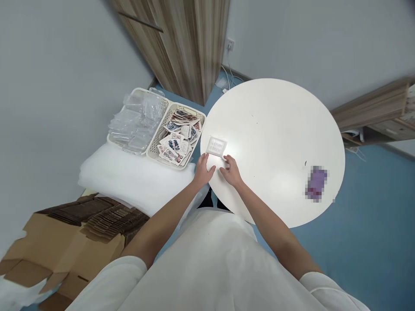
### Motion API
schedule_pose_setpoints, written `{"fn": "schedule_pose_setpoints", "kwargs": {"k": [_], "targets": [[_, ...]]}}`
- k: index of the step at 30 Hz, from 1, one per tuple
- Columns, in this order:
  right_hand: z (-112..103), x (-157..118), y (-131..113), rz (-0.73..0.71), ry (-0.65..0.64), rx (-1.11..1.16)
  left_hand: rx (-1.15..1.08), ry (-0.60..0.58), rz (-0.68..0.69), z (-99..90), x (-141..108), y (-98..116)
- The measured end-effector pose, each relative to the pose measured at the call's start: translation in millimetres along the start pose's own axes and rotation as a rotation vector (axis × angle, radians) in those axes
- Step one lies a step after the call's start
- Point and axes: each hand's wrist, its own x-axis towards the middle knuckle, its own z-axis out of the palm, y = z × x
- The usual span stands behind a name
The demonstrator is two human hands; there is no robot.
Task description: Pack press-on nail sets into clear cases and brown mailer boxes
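A small clear plastic tray (pixel 217 146) with rows of molded shapes lies flat near the left edge of the round white table (pixel 279 129). My left hand (pixel 203 172) is at its near left corner, fingers extended and thumb apart. Opposite, my right hand (pixel 231 171) is by the near right corner, also with fingers and thumb spread. The fingertips are at or very close to the tray's near edge; whether they touch it I cannot tell. Neither hand grips anything.
Left of the table, one basket (pixel 152 154) holds clear plastic packs (pixel 136 119); another holds printed cards (pixel 177 144). White foam sheeting (pixel 119 175) and flattened cardboard boxes (pixel 61 246) lie nearer me. A blurred purple item (pixel 317 183) rests at the table's right.
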Motion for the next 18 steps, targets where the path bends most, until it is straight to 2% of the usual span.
{"fn": "schedule_pose_setpoints", "kwargs": {"k": [5,10,14,18], "targets": [[-6.7,-34.6,6.3,-0.072,-0.032,0.034,0.007,0.042,-0.016,13.5,-54.7,8.7],[8.4,-62.9,13.5,-0.078,-0.177,0.056,-0.024,0.09,-0.083,18.2,-122.0,10.4],[34.4,-74.4,9.9,-0.133,-0.407,0.025,-0.047,0.162,-0.163,-0.4,-168.2,12.6],[64.0,-77.9,-16.3,-0.268,-0.578,-0.028,-0.018,0.275,-0.188,-35.0,-204.1,16.1]]}}
